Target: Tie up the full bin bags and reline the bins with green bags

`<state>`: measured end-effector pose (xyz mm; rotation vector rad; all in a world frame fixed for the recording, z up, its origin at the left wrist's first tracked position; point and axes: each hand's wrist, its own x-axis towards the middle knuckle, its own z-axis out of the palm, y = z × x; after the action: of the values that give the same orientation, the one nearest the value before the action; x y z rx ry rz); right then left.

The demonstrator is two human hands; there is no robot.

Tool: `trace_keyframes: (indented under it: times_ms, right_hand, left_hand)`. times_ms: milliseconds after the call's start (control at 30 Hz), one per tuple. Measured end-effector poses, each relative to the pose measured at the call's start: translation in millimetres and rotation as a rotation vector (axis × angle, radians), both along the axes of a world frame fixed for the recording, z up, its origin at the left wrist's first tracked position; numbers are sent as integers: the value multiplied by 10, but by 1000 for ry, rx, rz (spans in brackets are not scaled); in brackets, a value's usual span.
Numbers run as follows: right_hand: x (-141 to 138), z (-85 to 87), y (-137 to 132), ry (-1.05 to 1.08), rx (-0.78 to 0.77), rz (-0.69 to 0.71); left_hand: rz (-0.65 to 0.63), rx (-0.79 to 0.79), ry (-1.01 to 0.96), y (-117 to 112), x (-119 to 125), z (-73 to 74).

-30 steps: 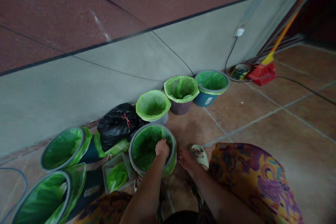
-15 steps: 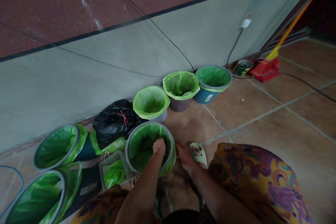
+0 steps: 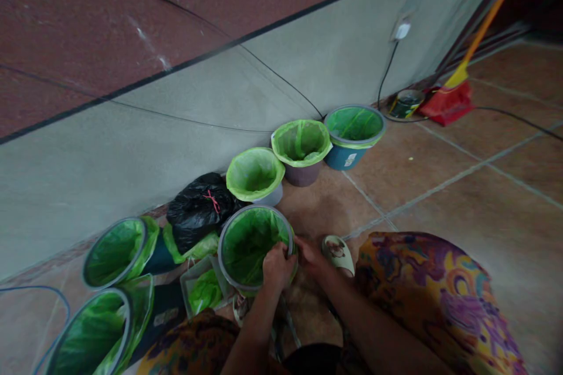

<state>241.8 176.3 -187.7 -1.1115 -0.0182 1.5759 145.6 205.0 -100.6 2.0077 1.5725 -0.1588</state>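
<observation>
Between my feet stands a trash can (image 3: 223,269) with a grey rim ring and a green trash bag (image 3: 246,246) lining it. My left hand (image 3: 278,266) is closed over the rim on the can's right side, its fingertips partly hidden. Just outside that same side, my right hand (image 3: 311,255) has its fingers against the can's outer wall and the bag's overhang. What exactly these fingers pinch is hard to see. Beside the can on the left sits a small pale container (image 3: 189,287) with a crumpled green bag (image 3: 206,291) in it.
Along the wall stand three lined trash cans: one pale (image 3: 268,195), one brownish (image 3: 303,174), one blue (image 3: 345,158). A tied black bag (image 3: 197,211) lies left of them. Two lined cans (image 3: 116,252) lean at left. A red dustpan (image 3: 448,104) and a tin (image 3: 405,104) stand far right.
My left hand has moved from inside the can to its right rim and closed there. My right hand stays by the outer side. The view has shifted slightly.
</observation>
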Motion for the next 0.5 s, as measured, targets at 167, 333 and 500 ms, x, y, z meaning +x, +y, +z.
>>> trace_keyframes:
  times_ms: [167,333,500]
  right_hand:
    - [33,92,26,2,40,3]
    - [24,114,74,-83,43,-43]
    - [12,26,149,-311,14,-71]
  left_hand:
    - [-27,-14,-7,78,-2,61]
    - [19,-53,-249,142,-75,90]
    - [66,-98,-344,163,-146,62]
